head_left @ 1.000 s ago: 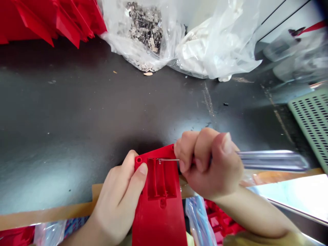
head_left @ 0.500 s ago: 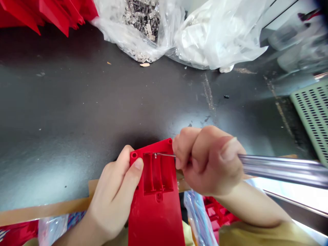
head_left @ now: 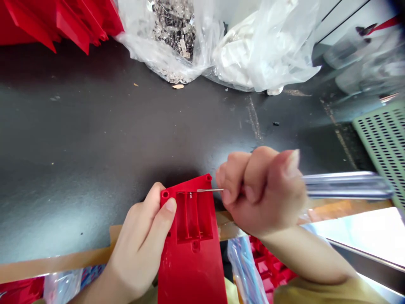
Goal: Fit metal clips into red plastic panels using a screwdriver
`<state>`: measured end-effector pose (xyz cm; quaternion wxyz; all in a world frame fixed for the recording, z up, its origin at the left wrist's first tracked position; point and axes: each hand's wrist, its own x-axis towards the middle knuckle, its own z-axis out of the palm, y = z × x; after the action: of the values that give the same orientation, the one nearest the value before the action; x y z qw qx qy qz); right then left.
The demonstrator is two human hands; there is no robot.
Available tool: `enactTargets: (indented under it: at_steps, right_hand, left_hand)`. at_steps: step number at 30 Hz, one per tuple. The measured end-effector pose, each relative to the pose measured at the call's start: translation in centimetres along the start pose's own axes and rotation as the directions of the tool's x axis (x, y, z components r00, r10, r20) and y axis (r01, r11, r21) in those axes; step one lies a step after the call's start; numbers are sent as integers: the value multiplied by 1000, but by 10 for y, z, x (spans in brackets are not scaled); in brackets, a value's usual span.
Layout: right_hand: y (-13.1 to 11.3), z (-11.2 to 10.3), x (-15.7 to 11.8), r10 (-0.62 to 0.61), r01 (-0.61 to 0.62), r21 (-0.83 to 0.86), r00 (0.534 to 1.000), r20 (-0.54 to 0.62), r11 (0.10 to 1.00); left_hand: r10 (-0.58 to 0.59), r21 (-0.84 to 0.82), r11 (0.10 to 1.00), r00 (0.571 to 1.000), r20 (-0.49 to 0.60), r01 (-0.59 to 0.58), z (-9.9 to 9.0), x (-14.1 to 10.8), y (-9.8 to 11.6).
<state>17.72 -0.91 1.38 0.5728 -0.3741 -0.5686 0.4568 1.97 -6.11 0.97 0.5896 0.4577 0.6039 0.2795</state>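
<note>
Left hand: the left hand (head_left: 142,240) is closed narrowly on the red housing, with the thumb pressed on its left edge near the top corner and the fingers out of sight behind it.

Right hand: the right hand (head_left: 262,194) is curled into a tight fist around a screwdriver (head_left: 348,185). Its thick, silvery handle points right, and its thin shaft reaches left across the housing.

Red housing: the red housing (head_left: 190,261) is a flat plastic part, held upright at the near edge of the bench with a ribbed recess facing up.

Progress: a tiny metal piece (head_left: 190,194) sits at the top of the recess, with the screwdriver's tip at or just beside it. No other metal piece can be made out in the recess. A clear bag of small metal pieces (head_left: 174,25) lies at the far side of the bench, its heap far from used up.

Around: a dark bench (head_left: 126,126), red parts (head_left: 63,21) at far left, a white-filled plastic bag (head_left: 259,50), and a green perforated mat (head_left: 382,147).
</note>
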Motion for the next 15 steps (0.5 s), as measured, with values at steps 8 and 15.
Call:
enactTargets:
  at_steps: [8, 15]
  right_hand:
    - [-23, -5, 6, 166, -165, 109, 986, 7, 980]
    - [-21, -9, 7, 170, -169, 88, 985, -3, 982]
  left_hand:
    - [34, 37, 999, 998, 46, -36, -3, 2, 0]
    - [50, 104, 993, 998, 39, -54, -5, 2, -3]
